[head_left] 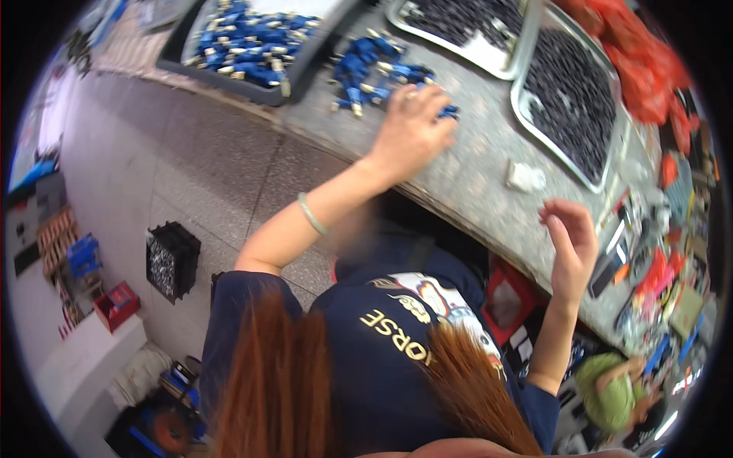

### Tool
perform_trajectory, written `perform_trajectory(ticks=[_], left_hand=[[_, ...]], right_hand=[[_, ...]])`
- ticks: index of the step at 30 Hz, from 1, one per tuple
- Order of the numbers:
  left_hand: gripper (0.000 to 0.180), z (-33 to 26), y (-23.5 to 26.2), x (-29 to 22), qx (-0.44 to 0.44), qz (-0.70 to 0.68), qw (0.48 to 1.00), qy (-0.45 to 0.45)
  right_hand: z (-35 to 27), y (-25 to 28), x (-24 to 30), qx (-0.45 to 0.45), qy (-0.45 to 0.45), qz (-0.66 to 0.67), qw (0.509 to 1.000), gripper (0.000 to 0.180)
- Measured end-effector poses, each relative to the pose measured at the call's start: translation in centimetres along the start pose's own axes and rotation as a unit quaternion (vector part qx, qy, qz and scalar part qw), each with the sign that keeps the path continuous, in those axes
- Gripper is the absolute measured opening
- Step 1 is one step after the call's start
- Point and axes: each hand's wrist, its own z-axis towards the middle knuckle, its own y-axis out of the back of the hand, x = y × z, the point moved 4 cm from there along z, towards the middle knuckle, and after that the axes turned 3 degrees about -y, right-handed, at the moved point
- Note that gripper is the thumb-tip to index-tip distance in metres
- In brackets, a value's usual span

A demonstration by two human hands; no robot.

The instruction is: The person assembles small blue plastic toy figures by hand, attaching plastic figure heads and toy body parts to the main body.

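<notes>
My left hand [414,131], with a pale green bangle [311,214] on the forearm, curls its fingers over the right end of a loose pile of small blue parts with cream ends [359,69]. A bit of blue [447,112] shows at its fingertips, so it seems closed on one of these parts; the grip itself is partly hidden. Over the table's near edge on the right, my right hand [573,243] is loosely bent, thumb and fingers apart, with nothing visible in it. Closest to it on the tabletop lies a small whitish, clear-edged item [525,176], not touching.
A dark tray [279,95] of more blue parts stands at the far left. Two metal trays [521,99] of small black pieces sit to the right, beside red plastic bags [637,69]. Cluttered goods and a person in green [615,393] are at the right; a black crate [174,259] stands on the floor.
</notes>
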Motion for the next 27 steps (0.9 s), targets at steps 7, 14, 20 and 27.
perform_trajectory(ticks=[7,14,20,27], left_hand=[[0.016,3.1,8.7,6.1,-0.104,-0.028,0.993,-0.047],[0.038,3.6,6.3,24.2,0.36,0.251,0.89,0.124],[0.051,4.2,5.4,25.5,0.433,0.194,0.849,0.232],[0.04,2.8,8.4,23.0,0.236,0.033,0.929,0.283]], right_hand=[[1.1,2.5,-0.2,-0.022,0.038,-0.029,0.999,0.015],[4.8,5.0,0.4,-0.087,0.055,-0.071,0.992,0.016],[9.6,7.7,-2.7,-0.079,0.054,-0.117,0.988,0.017],[16.2,4.1,-2.3,0.013,0.179,-0.384,0.906,0.02]])
